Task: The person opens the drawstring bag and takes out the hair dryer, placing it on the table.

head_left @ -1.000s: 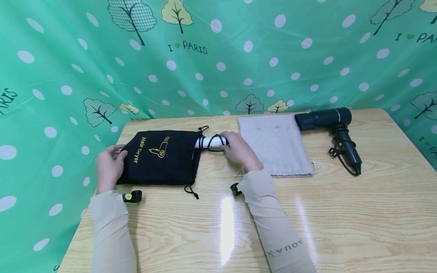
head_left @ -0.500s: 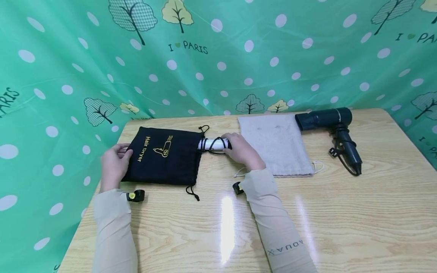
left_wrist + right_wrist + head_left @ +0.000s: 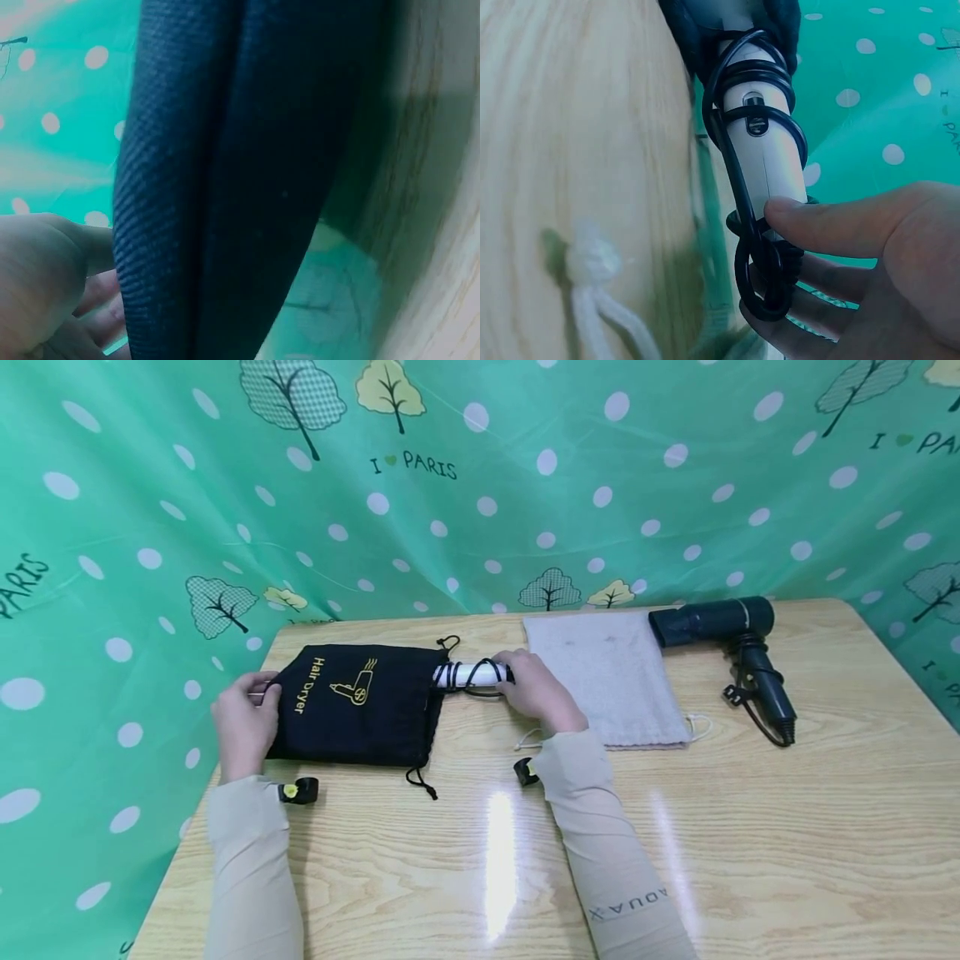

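A black drawstring bag with yellow "Hair Dryer" lettering lies at the left of the table, its mouth facing right. Out of that mouth sticks the white handle of a hair dryer, its black cord wound round it; the bag hides the dryer's head. My left hand pinches the bag's closed left end between thumb and fingers. In the left wrist view the dark cloth fills the middle, beside the palm. My right hand grips the handle's end, thumb on the white casing and fingers behind the cord.
A light grey drawstring bag lies flat right of my right hand. Against its back right corner rests a dark hair dryer with a plug and wrapped cord. Behind the wooden table hangs a green dotted cloth.
The right hand and the handle have shifted slightly right. The left hand and the bag's closed end moved right, then a little back left. Both grips stay the same.
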{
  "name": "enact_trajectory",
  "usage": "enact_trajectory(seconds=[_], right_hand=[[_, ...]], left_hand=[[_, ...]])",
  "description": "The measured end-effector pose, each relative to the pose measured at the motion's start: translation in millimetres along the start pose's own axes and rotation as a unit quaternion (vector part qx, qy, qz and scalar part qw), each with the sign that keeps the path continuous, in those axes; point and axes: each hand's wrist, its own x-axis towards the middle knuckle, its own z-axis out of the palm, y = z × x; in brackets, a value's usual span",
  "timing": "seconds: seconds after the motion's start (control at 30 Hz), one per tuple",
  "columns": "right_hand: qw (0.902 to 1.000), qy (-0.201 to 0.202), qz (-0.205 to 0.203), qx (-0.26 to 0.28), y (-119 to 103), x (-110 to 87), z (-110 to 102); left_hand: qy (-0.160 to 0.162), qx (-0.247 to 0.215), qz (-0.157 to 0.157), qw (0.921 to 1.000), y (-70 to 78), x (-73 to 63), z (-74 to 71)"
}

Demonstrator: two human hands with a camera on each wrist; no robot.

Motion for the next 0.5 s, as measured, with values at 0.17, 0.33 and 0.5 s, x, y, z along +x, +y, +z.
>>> enact_trajectory(seconds=[0.17,0.33,0.5], right_hand=[[1.0,-0.002,-0.001,0.007,3.2,-0.4,-3.5],[0.9999,-0.003,0.003,0.011,6.9,-3.0,-7.9],[0.9999,0.001,0.003,0.012,10.7,-4.2,-11.8]], left_hand=[[0.023,-0.024,0.006,0.9994,-0.3,-0.1,-2.0],[0.034,-0.018,-0.004,0.9993,-0.5,-0.4,-4.9],[0.038,-0.007,-0.01,0.9992,-3.0,-0.5,-5.4]])
